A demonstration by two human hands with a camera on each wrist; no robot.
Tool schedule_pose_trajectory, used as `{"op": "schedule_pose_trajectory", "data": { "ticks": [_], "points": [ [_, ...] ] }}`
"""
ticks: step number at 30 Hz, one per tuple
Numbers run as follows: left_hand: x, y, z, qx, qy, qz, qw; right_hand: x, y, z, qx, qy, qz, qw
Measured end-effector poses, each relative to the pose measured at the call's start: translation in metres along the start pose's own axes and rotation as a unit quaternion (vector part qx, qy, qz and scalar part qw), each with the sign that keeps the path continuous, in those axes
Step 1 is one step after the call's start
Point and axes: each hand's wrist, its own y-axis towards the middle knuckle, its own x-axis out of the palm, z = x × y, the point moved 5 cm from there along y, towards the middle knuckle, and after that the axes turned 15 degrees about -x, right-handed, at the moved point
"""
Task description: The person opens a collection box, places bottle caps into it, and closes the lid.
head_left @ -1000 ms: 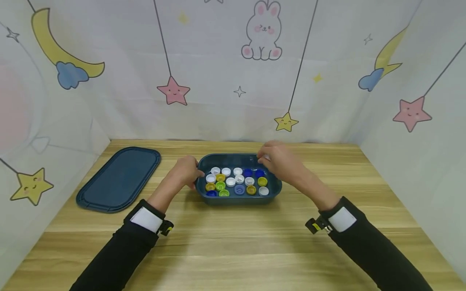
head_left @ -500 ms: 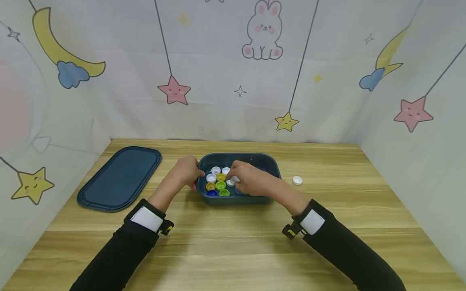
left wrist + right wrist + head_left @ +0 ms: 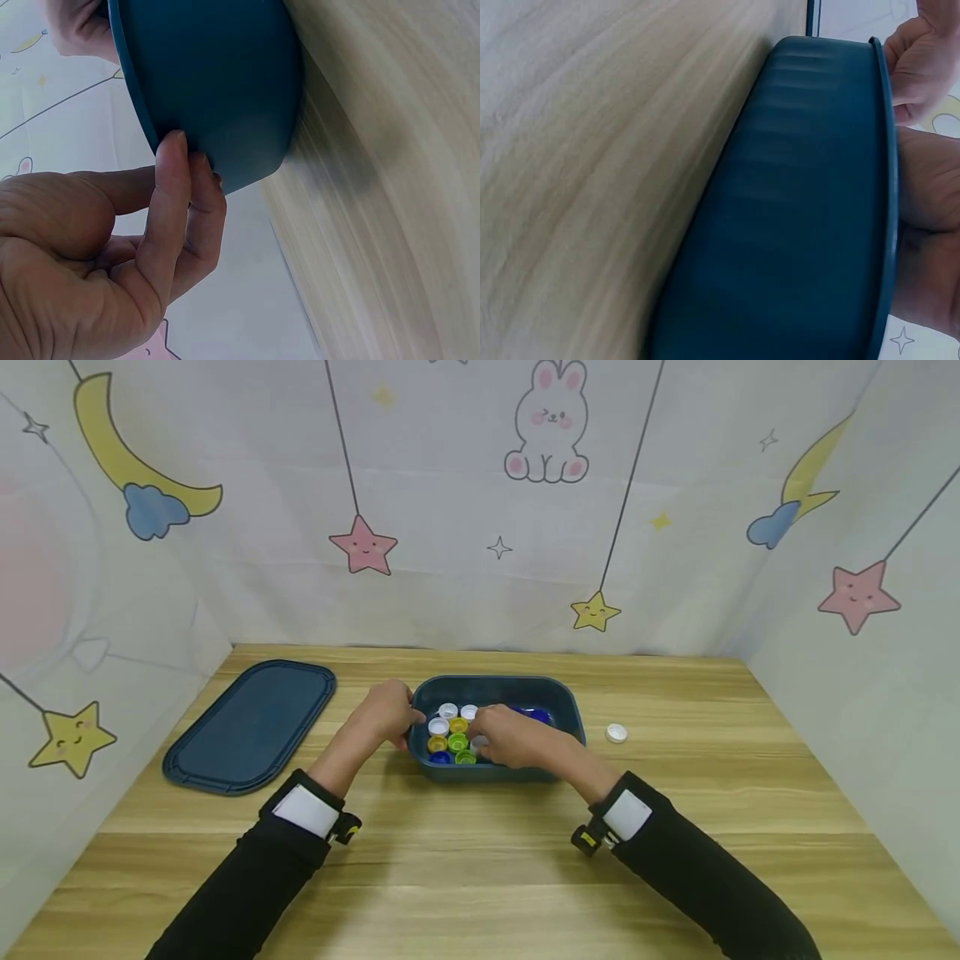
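A dark blue-green plastic box (image 3: 495, 772) stands on the table, holding bottle caps in white, yellow, green and blue. My left hand (image 3: 386, 714) grips its left end; in the left wrist view the fingers (image 3: 172, 154) lie against the outer wall, just under the rim. Inside the box, my right hand (image 3: 510, 737) reaches down with bent fingers to a white bottle cap (image 3: 478, 743). I cannot tell whether the fingertips pinch that cap, since the box wall hides them in the right wrist view. Several caps lie left of this hand, including a green bottle cap (image 3: 466, 758).
A single white cap (image 3: 617, 732) lies on the wooden table right of the box. On the left lies a flat dark lid (image 3: 251, 727) with rounded corners. White printed cloth (image 3: 450, 610) walls off the back and both sides of the table (image 3: 480, 877).
The right hand goes from the box's far right rim into its middle. A white cap now shows on the table to the right. The left hand keeps its grip on the box.
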Motion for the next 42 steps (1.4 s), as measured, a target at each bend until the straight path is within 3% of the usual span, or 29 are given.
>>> {"op": "schedule_pose_trajectory", "data": {
  "ticks": [32,37,42],
  "points": [
    [0.001,0.002,0.001,0.000,0.002,0.000,1.0000,0.007,0.010,0.017,0.001,-0.021,0.052,0.9984],
    [0.001,0.003,0.000,0.000,0.003,0.002,1.0000,-0.001,0.000,0.015,0.013,-0.017,0.071,0.9972],
    [0.001,0.003,0.000,0.000,-0.001,0.000,1.0000,-0.020,-0.022,0.017,0.044,-0.026,0.091,0.9945]
  ]
}}
